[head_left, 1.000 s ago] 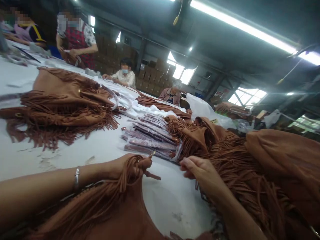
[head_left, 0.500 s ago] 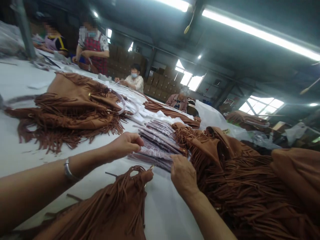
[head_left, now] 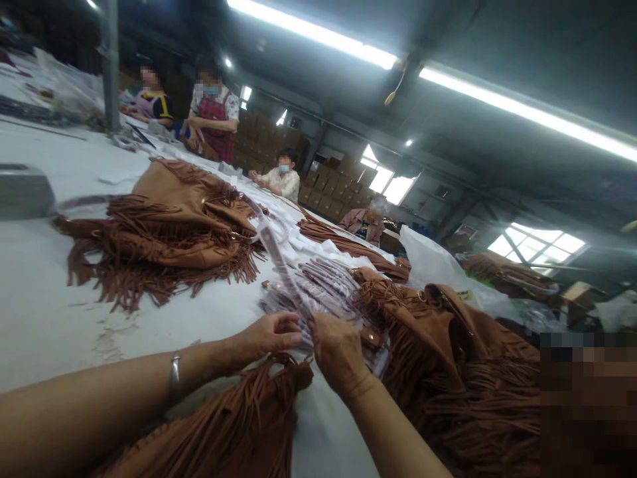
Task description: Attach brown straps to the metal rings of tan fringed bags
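Note:
A long strap in pale, crinkled wrapping rises from my right hand, which is closed around its lower part. The strap slants up and left over a pile of similar wrapped straps. Beside its lower end is my left hand, fingers loosely curled and apart from the thumb, nothing visible between them. A silver bracelet is on the left wrist. Directly below both hands lies a brown fringed bag with a metal ring at its top corner; its lower part runs out of view.
Another brown fringed bag lies on the white table at left, near a grey block. More fringed bags are heaped at right. Several people work farther along the table. Stacked cartons stand behind.
My right hand has lifted a wrapped strap from the pile, and it now stands up at a slant. My left hand has moved lower, towards the bag. The view has shifted left.

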`<move>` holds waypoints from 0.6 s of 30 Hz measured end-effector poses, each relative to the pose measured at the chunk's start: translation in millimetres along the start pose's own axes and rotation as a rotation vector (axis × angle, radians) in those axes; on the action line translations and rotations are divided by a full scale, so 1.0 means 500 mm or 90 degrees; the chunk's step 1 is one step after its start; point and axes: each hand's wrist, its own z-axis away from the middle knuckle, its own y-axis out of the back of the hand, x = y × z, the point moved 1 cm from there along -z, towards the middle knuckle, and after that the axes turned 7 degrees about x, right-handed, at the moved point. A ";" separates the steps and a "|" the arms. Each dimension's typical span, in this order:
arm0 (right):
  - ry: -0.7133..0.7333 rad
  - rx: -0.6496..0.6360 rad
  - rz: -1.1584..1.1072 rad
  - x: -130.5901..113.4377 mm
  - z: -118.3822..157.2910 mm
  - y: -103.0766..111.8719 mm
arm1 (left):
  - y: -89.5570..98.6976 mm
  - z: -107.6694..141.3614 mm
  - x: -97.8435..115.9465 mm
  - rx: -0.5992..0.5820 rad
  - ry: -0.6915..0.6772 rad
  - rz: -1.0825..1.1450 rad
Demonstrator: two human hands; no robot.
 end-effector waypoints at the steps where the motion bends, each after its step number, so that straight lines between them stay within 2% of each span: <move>1: 0.025 0.006 -0.003 -0.020 -0.006 0.005 | -0.005 0.003 0.012 -0.018 -0.006 0.065; 3: 0.064 0.021 0.001 -0.045 -0.010 0.019 | -0.009 0.008 0.037 -0.007 -0.015 0.187; 4: 0.079 0.032 0.011 -0.050 -0.006 0.028 | -0.009 0.008 0.047 0.030 -0.011 0.230; 6: 0.095 0.064 0.049 -0.047 0.012 0.050 | -0.006 0.009 0.063 0.117 0.013 0.286; 8: 0.089 0.096 0.089 -0.034 0.041 0.077 | -0.007 0.012 0.072 0.143 0.031 0.308; 12: 0.065 0.125 0.103 -0.014 0.124 0.133 | -0.031 0.038 0.081 0.030 0.040 0.308; 15: 0.051 0.154 0.107 -0.019 0.195 0.162 | -0.058 0.067 0.085 -0.041 0.105 0.333; 18: -0.019 0.168 0.068 -0.035 0.264 0.179 | -0.079 0.093 0.097 -0.081 0.151 0.301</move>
